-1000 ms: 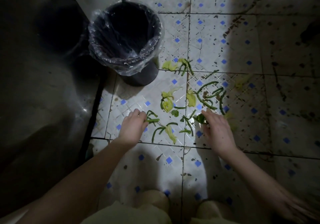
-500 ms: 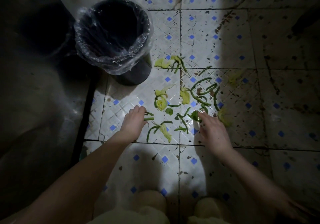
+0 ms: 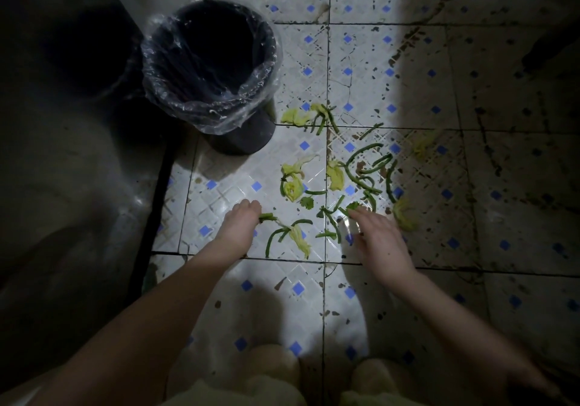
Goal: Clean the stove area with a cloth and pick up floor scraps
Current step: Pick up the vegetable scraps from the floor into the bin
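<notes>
Floor scraps: green bean strips and yellow-green leaf pieces lie scattered on the white, blue-diamond tiled floor. Left hand pinches 1 short green stem; right hand, fingers straight, touches a dark green leaf. The black bag-lined bin stands near, likely for quick disposal

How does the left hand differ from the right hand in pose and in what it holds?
The left hand has curled fingers and grips a green stem; the right hand has stretched fingers that only touch a leafy scrap. The left hand is nearer the bin; the right hand is farther from it. Both reach down to the floor.
</notes>
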Demonstrator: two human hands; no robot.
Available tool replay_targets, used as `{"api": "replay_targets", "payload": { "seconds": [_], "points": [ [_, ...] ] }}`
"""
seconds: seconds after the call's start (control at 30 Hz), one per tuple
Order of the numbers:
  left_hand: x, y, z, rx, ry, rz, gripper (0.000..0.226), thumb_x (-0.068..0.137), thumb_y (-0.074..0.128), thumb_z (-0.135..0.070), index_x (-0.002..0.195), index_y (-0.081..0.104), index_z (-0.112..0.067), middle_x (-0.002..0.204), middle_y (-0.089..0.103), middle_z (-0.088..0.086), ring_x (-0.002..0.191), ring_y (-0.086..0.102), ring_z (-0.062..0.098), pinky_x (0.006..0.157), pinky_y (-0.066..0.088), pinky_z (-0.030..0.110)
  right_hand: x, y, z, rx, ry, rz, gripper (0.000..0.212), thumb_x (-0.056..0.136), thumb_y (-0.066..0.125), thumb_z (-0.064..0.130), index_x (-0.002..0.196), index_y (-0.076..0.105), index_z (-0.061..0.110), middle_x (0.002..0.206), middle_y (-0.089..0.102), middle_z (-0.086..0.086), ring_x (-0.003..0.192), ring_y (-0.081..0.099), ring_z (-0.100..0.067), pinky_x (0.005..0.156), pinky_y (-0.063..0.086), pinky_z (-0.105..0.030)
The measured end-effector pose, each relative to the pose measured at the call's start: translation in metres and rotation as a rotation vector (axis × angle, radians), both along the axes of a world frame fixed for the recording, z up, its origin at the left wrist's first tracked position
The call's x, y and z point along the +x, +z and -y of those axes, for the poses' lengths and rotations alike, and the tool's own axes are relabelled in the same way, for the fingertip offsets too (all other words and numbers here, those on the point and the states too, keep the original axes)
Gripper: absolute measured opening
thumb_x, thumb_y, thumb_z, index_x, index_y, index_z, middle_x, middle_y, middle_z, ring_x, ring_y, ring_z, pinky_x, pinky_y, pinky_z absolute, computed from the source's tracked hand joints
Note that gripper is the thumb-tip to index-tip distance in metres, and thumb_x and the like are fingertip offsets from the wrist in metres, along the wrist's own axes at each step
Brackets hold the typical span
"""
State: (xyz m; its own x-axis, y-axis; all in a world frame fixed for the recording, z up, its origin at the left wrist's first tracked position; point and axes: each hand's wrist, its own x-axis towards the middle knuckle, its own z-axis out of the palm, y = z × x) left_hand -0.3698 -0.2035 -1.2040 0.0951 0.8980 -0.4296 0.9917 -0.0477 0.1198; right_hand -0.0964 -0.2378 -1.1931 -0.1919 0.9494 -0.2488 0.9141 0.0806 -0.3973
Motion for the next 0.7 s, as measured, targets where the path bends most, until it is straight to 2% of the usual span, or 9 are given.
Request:
{"api": "replay_targets", "payload": {
  "seconds": [0.13, 0.27, 0.4, 0.5, 0.57, 0.7],
  "points": [
    [-0.009, 0.001, 0.007, 0.069, 0.001, 0.01, 0.029, 0.082, 0.052, 0.004, 0.104, 0.05, -0.014, 0.101, 0.056, 0.006, 0.09, 0.05, 0.022, 0.078, 0.038, 0.031, -0.014, -0.002, -0.003, 0.012, 0.062, -0.032, 0.051, 0.09, 0.053, 0.01, 0.139, 0.042, 0.022, 0.143, 0.046, -0.002, 0.133, 0.04, -0.02, 0.112, 0.028, -0.037],
    [-0.017, 0.004, 0.008, 0.04, 0.031, 0.077, 0.011, 0.091, 0.052, -0.005, 0.101, 0.053, -0.01, 0.099, 0.055, 0.01, 0.088, 0.05, 0.023, 0.072, 0.037, 0.03, -0.036, -0.003, -0.007, -0.018, 0.172, -0.039, 0.055, 0.088, 0.053, 0.009, 0.14, 0.041, 0.022, 0.145, 0.044, -0.002, 0.133, 0.039, -0.021, 0.113, 0.024, -0.034],
    [-0.019, 0.006, 0.004, 0.022, 0.069, 0.135, 0.008, 0.093, 0.054, -0.009, 0.099, 0.056, -0.006, 0.1, 0.055, 0.012, 0.091, 0.052, 0.025, 0.078, 0.046, 0.035, -0.055, -0.003, -0.01, -0.017, 0.26, -0.079, 0.051, 0.09, 0.051, 0.01, 0.139, 0.042, 0.02, 0.145, 0.043, -0.003, 0.134, 0.037, -0.02, 0.113, 0.022, -0.03],
    [-0.016, 0.005, 0.003, -0.01, 0.071, 0.139, 0.009, 0.094, 0.053, -0.012, 0.1, 0.057, -0.007, 0.102, 0.053, 0.011, 0.091, 0.052, 0.022, 0.08, 0.048, 0.033, -0.059, -0.004, -0.015, -0.045, 0.317, -0.054, 0.052, 0.092, 0.048, 0.012, 0.142, 0.038, 0.02, 0.148, 0.039, -0.002, 0.136, 0.034, -0.019, 0.114, 0.019, -0.03],
    [-0.015, 0.002, 0.004, -0.027, 0.082, 0.136, 0.008, 0.095, 0.052, -0.012, 0.099, 0.056, -0.007, 0.104, 0.052, 0.011, 0.09, 0.051, 0.021, 0.078, 0.045, 0.03, -0.061, -0.006, -0.018, -0.066, 0.337, -0.031, 0.051, 0.093, 0.047, 0.015, 0.143, 0.036, 0.021, 0.149, 0.037, 0.0, 0.136, 0.033, -0.018, 0.114, 0.019, -0.03],
    [-0.016, -0.003, 0.004, -0.065, 0.105, 0.147, 0.01, 0.095, 0.051, -0.012, 0.101, 0.053, -0.005, 0.107, 0.048, 0.012, 0.091, 0.045, 0.018, 0.077, 0.039, 0.027, -0.07, -0.011, -0.019, -0.061, 0.354, -0.052, 0.048, 0.092, 0.047, 0.015, 0.139, 0.041, 0.021, 0.14, 0.045, -0.001, 0.127, 0.041, -0.021, 0.109, 0.027, -0.032]
  ]
}}
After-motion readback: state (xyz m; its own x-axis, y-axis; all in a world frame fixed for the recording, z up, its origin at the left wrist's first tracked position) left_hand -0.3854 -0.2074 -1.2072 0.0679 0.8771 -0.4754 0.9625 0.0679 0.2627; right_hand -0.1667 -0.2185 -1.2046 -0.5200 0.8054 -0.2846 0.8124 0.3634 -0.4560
